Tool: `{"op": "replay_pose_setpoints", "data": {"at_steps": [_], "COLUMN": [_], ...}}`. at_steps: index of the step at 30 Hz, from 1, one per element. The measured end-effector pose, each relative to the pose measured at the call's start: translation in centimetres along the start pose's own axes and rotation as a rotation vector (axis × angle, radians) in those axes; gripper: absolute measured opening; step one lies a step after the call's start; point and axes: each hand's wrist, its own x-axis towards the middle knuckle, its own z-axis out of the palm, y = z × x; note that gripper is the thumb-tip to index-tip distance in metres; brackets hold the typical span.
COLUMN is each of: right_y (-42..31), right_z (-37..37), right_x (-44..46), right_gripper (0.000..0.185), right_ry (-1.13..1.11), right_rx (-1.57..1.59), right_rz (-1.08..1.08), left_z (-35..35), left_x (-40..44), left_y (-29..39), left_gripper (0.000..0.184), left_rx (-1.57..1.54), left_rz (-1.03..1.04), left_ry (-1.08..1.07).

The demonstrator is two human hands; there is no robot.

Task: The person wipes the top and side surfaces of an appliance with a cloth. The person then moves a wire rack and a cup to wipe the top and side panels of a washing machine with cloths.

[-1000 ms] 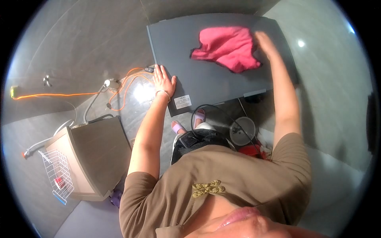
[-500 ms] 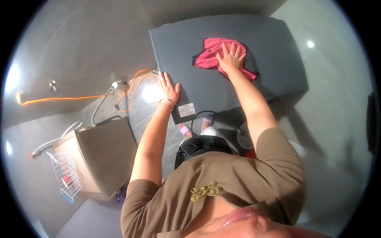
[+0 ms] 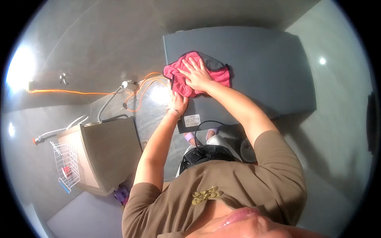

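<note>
A red cleaning cloth [image 3: 217, 77] with dark edging lies spread on the grey side panel of a large appliance [image 3: 266, 71]. One corner of the cloth is folded over and shows a grey underside. Pressing flat on top of it is my right hand [image 3: 197, 75], fingers spread. My left hand [image 3: 178, 102], with a bracelet at the wrist, rests on the panel's left edge, its fingertips partly covered by the cloth. Near that hand, a white printed label [image 3: 192, 120] sticks to the panel's lower left corner.
Orange cables [image 3: 141, 93] run along the wall to the left of the appliance. A box-shaped beige unit [image 3: 109, 154] stands at the lower left, with a white wire rack [image 3: 66, 164] beside it. A grey hose [image 3: 107, 107] rises behind the unit.
My right hand has slid the cloth left across the panel, up to my left hand. The cloth has partly folded over. My left hand stays at the edge.
</note>
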Motion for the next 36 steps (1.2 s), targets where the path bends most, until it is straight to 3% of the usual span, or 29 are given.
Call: {"op": "replay_pose_setpoints", "data": {"at_steps": [4,11,15,19,21,23,30,36], "right_y": [1.5,4.4,6.9,9.4,10.7,12.3,21.2,32.2], "right_z": [2.6,5.4,4.1,3.3,3.7,3.8,-1.6,-5.6], "right_x": [6.4,16.6,18.9,19.0,18.3,17.5,14.6,8.4], "right_gripper": [0.055,0.051,0.048,0.044,0.042,0.041,0.052,0.057], "right_ry": [0.085,0.188,0.148,0.073,0.217,0.314,-0.094,-0.128], "right_rx": [-0.059,-0.042,-0.026,0.038,0.092,-0.006,-0.096,-0.143], "right_rz": [-0.041,0.242,0.278,0.214,0.078,0.087,0.347,0.568], "left_z": [0.2,-0.9,-0.7,-1.1,-1.1,-1.3,-1.3,-1.2], "left_x": [-0.2,0.0,0.1,0.4,0.4,0.6,0.7,0.6], "left_y": [0.8,1.9,1.9,2.1,2.0,2.2,2.5,2.5], "left_gripper": [0.079,0.083,0.084,0.085,0.085,0.085,0.085,0.085], "left_rx": [-0.009,-0.014,0.007,0.014,0.014,0.025,0.039,0.053], "left_rz": [-0.127,-0.172,-0.224,-0.202,-0.181,-0.172,-0.173,-0.156], "left_ry": [-0.025,-0.079,-0.129,-0.099,-0.081,-0.079,-0.074,-0.062]}}
